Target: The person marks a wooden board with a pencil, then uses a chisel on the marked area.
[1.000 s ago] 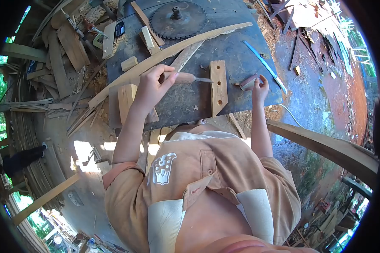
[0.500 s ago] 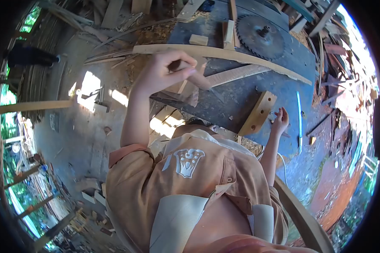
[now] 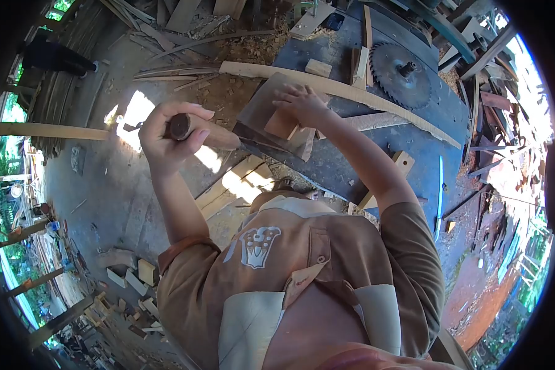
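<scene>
My left hand (image 3: 177,134) is closed round the thick wooden handle (image 3: 219,134) of a tool, whose thin dark blade points right toward the table corner. My right hand (image 3: 302,106) lies with fingers spread over a reddish-brown wood block (image 3: 281,124) at the corner of the dark table (image 3: 345,145). Beside the block is a flat grey-brown board (image 3: 257,106). Just behind the right hand, a long curved wooden strip (image 3: 357,94) crosses the table.
A round saw blade (image 3: 402,74) stands on the table at the back right. A drilled wood piece (image 3: 403,161) lies under my right forearm. Planks (image 3: 231,185) lie below the table corner. Scrap wood covers the floor at lower left. Another person (image 3: 55,58) is at upper left.
My left hand has moved left and down with the tool. My right hand has come from the table's right side over to the block. The view has shifted slightly.
</scene>
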Demonstrator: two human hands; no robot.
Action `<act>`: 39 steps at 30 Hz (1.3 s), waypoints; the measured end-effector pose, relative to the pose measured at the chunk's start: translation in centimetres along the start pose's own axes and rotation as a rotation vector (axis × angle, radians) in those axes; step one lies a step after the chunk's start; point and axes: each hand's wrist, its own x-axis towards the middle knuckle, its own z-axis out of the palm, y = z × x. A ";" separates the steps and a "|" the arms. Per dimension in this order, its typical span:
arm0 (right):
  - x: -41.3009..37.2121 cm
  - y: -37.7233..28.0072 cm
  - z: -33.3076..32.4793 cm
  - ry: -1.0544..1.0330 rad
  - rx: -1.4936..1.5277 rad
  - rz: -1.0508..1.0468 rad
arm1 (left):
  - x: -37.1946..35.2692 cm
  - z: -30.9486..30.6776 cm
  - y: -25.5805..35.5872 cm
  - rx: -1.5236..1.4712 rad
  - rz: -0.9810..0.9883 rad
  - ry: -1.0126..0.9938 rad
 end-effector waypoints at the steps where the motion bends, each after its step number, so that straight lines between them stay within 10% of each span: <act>1: 0.3 0.0 -0.3 0.007 -0.003 0.003 | -0.1 -0.2 -0.1 -0.021 -0.006 0.013; 7: -4.9 -0.7 -0.2 -0.025 0.107 0.361 | 0.6 0.2 -1.1 -0.150 -0.002 -0.009; 16: -24.5 -2.1 1.4 0.964 1.031 1.213 | 6.6 9.7 -3.9 -0.462 0.098 -0.143; 26: -38.8 -12.5 8.4 0.703 0.655 2.145 | 8.3 26.1 -1.1 -0.667 0.159 -0.442; 28: -40.1 -13.2 12.3 0.843 0.696 2.193 | 7.2 28.6 -0.3 -0.689 0.117 -0.464; 31: -38.2 -13.1 10.3 1.413 1.636 2.149 | 5.6 31.4 0.3 -0.590 0.156 -0.477; 39: -37.4 -12.3 9.8 1.439 1.674 2.127 | 3.8 35.4 2.1 -0.579 0.264 -0.563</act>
